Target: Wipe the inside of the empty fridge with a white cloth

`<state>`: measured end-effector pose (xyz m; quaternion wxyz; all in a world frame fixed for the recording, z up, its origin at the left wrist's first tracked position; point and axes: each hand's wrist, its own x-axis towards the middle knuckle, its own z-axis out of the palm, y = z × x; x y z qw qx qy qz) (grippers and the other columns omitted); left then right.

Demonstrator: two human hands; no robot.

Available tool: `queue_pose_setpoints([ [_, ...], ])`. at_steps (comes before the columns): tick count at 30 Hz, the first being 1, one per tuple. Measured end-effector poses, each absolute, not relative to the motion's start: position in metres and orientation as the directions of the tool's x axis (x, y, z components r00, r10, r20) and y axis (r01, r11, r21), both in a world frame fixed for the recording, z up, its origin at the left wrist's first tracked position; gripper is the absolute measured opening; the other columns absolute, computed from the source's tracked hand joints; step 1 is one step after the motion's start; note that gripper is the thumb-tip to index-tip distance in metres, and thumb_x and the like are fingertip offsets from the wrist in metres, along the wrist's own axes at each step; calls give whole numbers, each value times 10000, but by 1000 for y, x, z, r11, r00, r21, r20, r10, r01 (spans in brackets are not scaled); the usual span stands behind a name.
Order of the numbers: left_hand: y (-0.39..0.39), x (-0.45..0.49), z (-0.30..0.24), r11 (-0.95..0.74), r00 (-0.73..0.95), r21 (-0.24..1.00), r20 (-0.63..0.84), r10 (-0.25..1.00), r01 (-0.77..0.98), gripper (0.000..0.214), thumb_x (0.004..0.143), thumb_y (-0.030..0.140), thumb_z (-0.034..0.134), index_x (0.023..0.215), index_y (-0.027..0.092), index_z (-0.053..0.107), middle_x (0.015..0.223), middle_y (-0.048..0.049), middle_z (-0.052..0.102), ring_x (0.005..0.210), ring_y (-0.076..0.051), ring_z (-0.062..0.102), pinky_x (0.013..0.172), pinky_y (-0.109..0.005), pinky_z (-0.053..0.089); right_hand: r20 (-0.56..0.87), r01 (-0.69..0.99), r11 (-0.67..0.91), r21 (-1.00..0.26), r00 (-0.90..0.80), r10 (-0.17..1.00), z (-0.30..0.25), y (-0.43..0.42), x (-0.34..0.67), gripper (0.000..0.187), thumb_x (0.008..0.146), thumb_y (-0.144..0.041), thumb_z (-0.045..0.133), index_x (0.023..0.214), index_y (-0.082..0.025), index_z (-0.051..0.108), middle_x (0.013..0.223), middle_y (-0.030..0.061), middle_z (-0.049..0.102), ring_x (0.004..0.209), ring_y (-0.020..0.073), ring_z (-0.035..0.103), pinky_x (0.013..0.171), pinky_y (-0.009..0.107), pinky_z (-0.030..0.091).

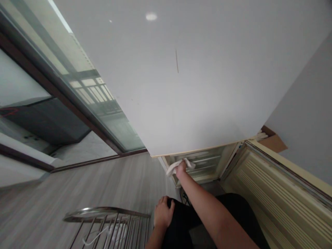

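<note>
My right hand [181, 168] is closed on a white cloth [173, 167] and presses it against the lower front edge of an open refrigerator [204, 162], by its clear drawers. My right arm reaches forward from the lower right. My left hand [163, 211] rests with curled fingers on my knee, which is in black clothing [186, 221]. It holds nothing that I can see. The large white refrigerator door [181, 86] stands open and fills most of the view above the hand.
A metal wire rack [109, 221] stands on the grey wood floor [90, 186] at the lower left. A glass sliding door [77, 86] with a dark frame runs along the left. A ribbed cream panel [280, 197] and a cardboard piece [273, 140] lie on the right.
</note>
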<state>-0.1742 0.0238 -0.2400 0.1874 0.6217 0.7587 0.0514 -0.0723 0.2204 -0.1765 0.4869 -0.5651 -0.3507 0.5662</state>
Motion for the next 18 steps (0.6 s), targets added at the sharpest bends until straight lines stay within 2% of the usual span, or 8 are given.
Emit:
queue_pose_setpoints([
  [1,23,-176,-241,227,-161,318,-221,962,920,404,972,439,352,1148,178,605,1195,-119,676,1137,-266,620,963,-353,421,-360,-209,-335,-919,94,928,-177,212,-89,374,1027,-291,262,1055,-104,585,917,70,659,851,170,660,742,310,561],
  [3,22,-179,-242,234,-164,338,-223,961,912,403,975,434,348,1154,174,598,1209,-124,672,1136,-258,625,961,-336,426,-434,-296,-400,-867,57,899,-179,192,-104,432,977,-225,165,1062,-119,575,956,98,683,883,189,682,740,322,568],
  [6,18,-183,-244,240,-165,368,-224,961,898,412,981,441,333,1164,177,590,1215,-125,673,1135,-251,628,964,-323,428,-435,-431,-399,-809,-17,900,-191,151,-72,474,929,-289,172,1073,-143,601,1094,145,701,986,217,697,828,371,568],
  [9,17,-189,-245,251,-178,381,-217,960,890,432,981,456,325,1184,177,586,1233,-125,670,1154,-251,623,976,-322,428,-434,-678,-402,-615,-135,891,-224,92,1,438,887,-406,291,1012,-181,645,1184,145,696,1093,249,681,936,427,536],
  [11,18,-193,-245,270,-203,371,-210,956,888,441,976,456,336,1201,169,584,1257,-129,660,1185,-259,610,991,-329,426,-486,-681,-436,-589,-133,864,-250,50,51,387,849,-445,373,931,-219,676,1140,114,719,1072,267,690,941,456,529],
  [14,20,-191,-241,249,-199,398,-164,966,883,454,967,463,367,1218,153,583,1255,-140,656,1201,-282,597,1034,-368,417,-593,-637,-490,-594,-65,803,-281,6,94,338,768,-491,455,765,-235,676,924,120,747,1004,312,705,924,488,525],
  [16,18,-178,-237,165,-121,499,-119,985,851,454,964,485,396,1212,160,593,1243,-135,662,1192,-279,599,1068,-386,407,-606,-614,-505,-607,-54,794,-290,-3,96,357,735,-530,465,726,-238,670,831,120,735,982,327,705,900,494,528],
  [18,13,-152,-234,81,-28,645,-93,995,760,448,958,513,431,1213,189,605,1258,-119,662,1212,-262,593,1098,-382,397,-578,-615,-513,-598,-113,808,-293,1,82,358,694,-547,496,719,-234,669,803,105,728,961,319,703,885,471,532],
])
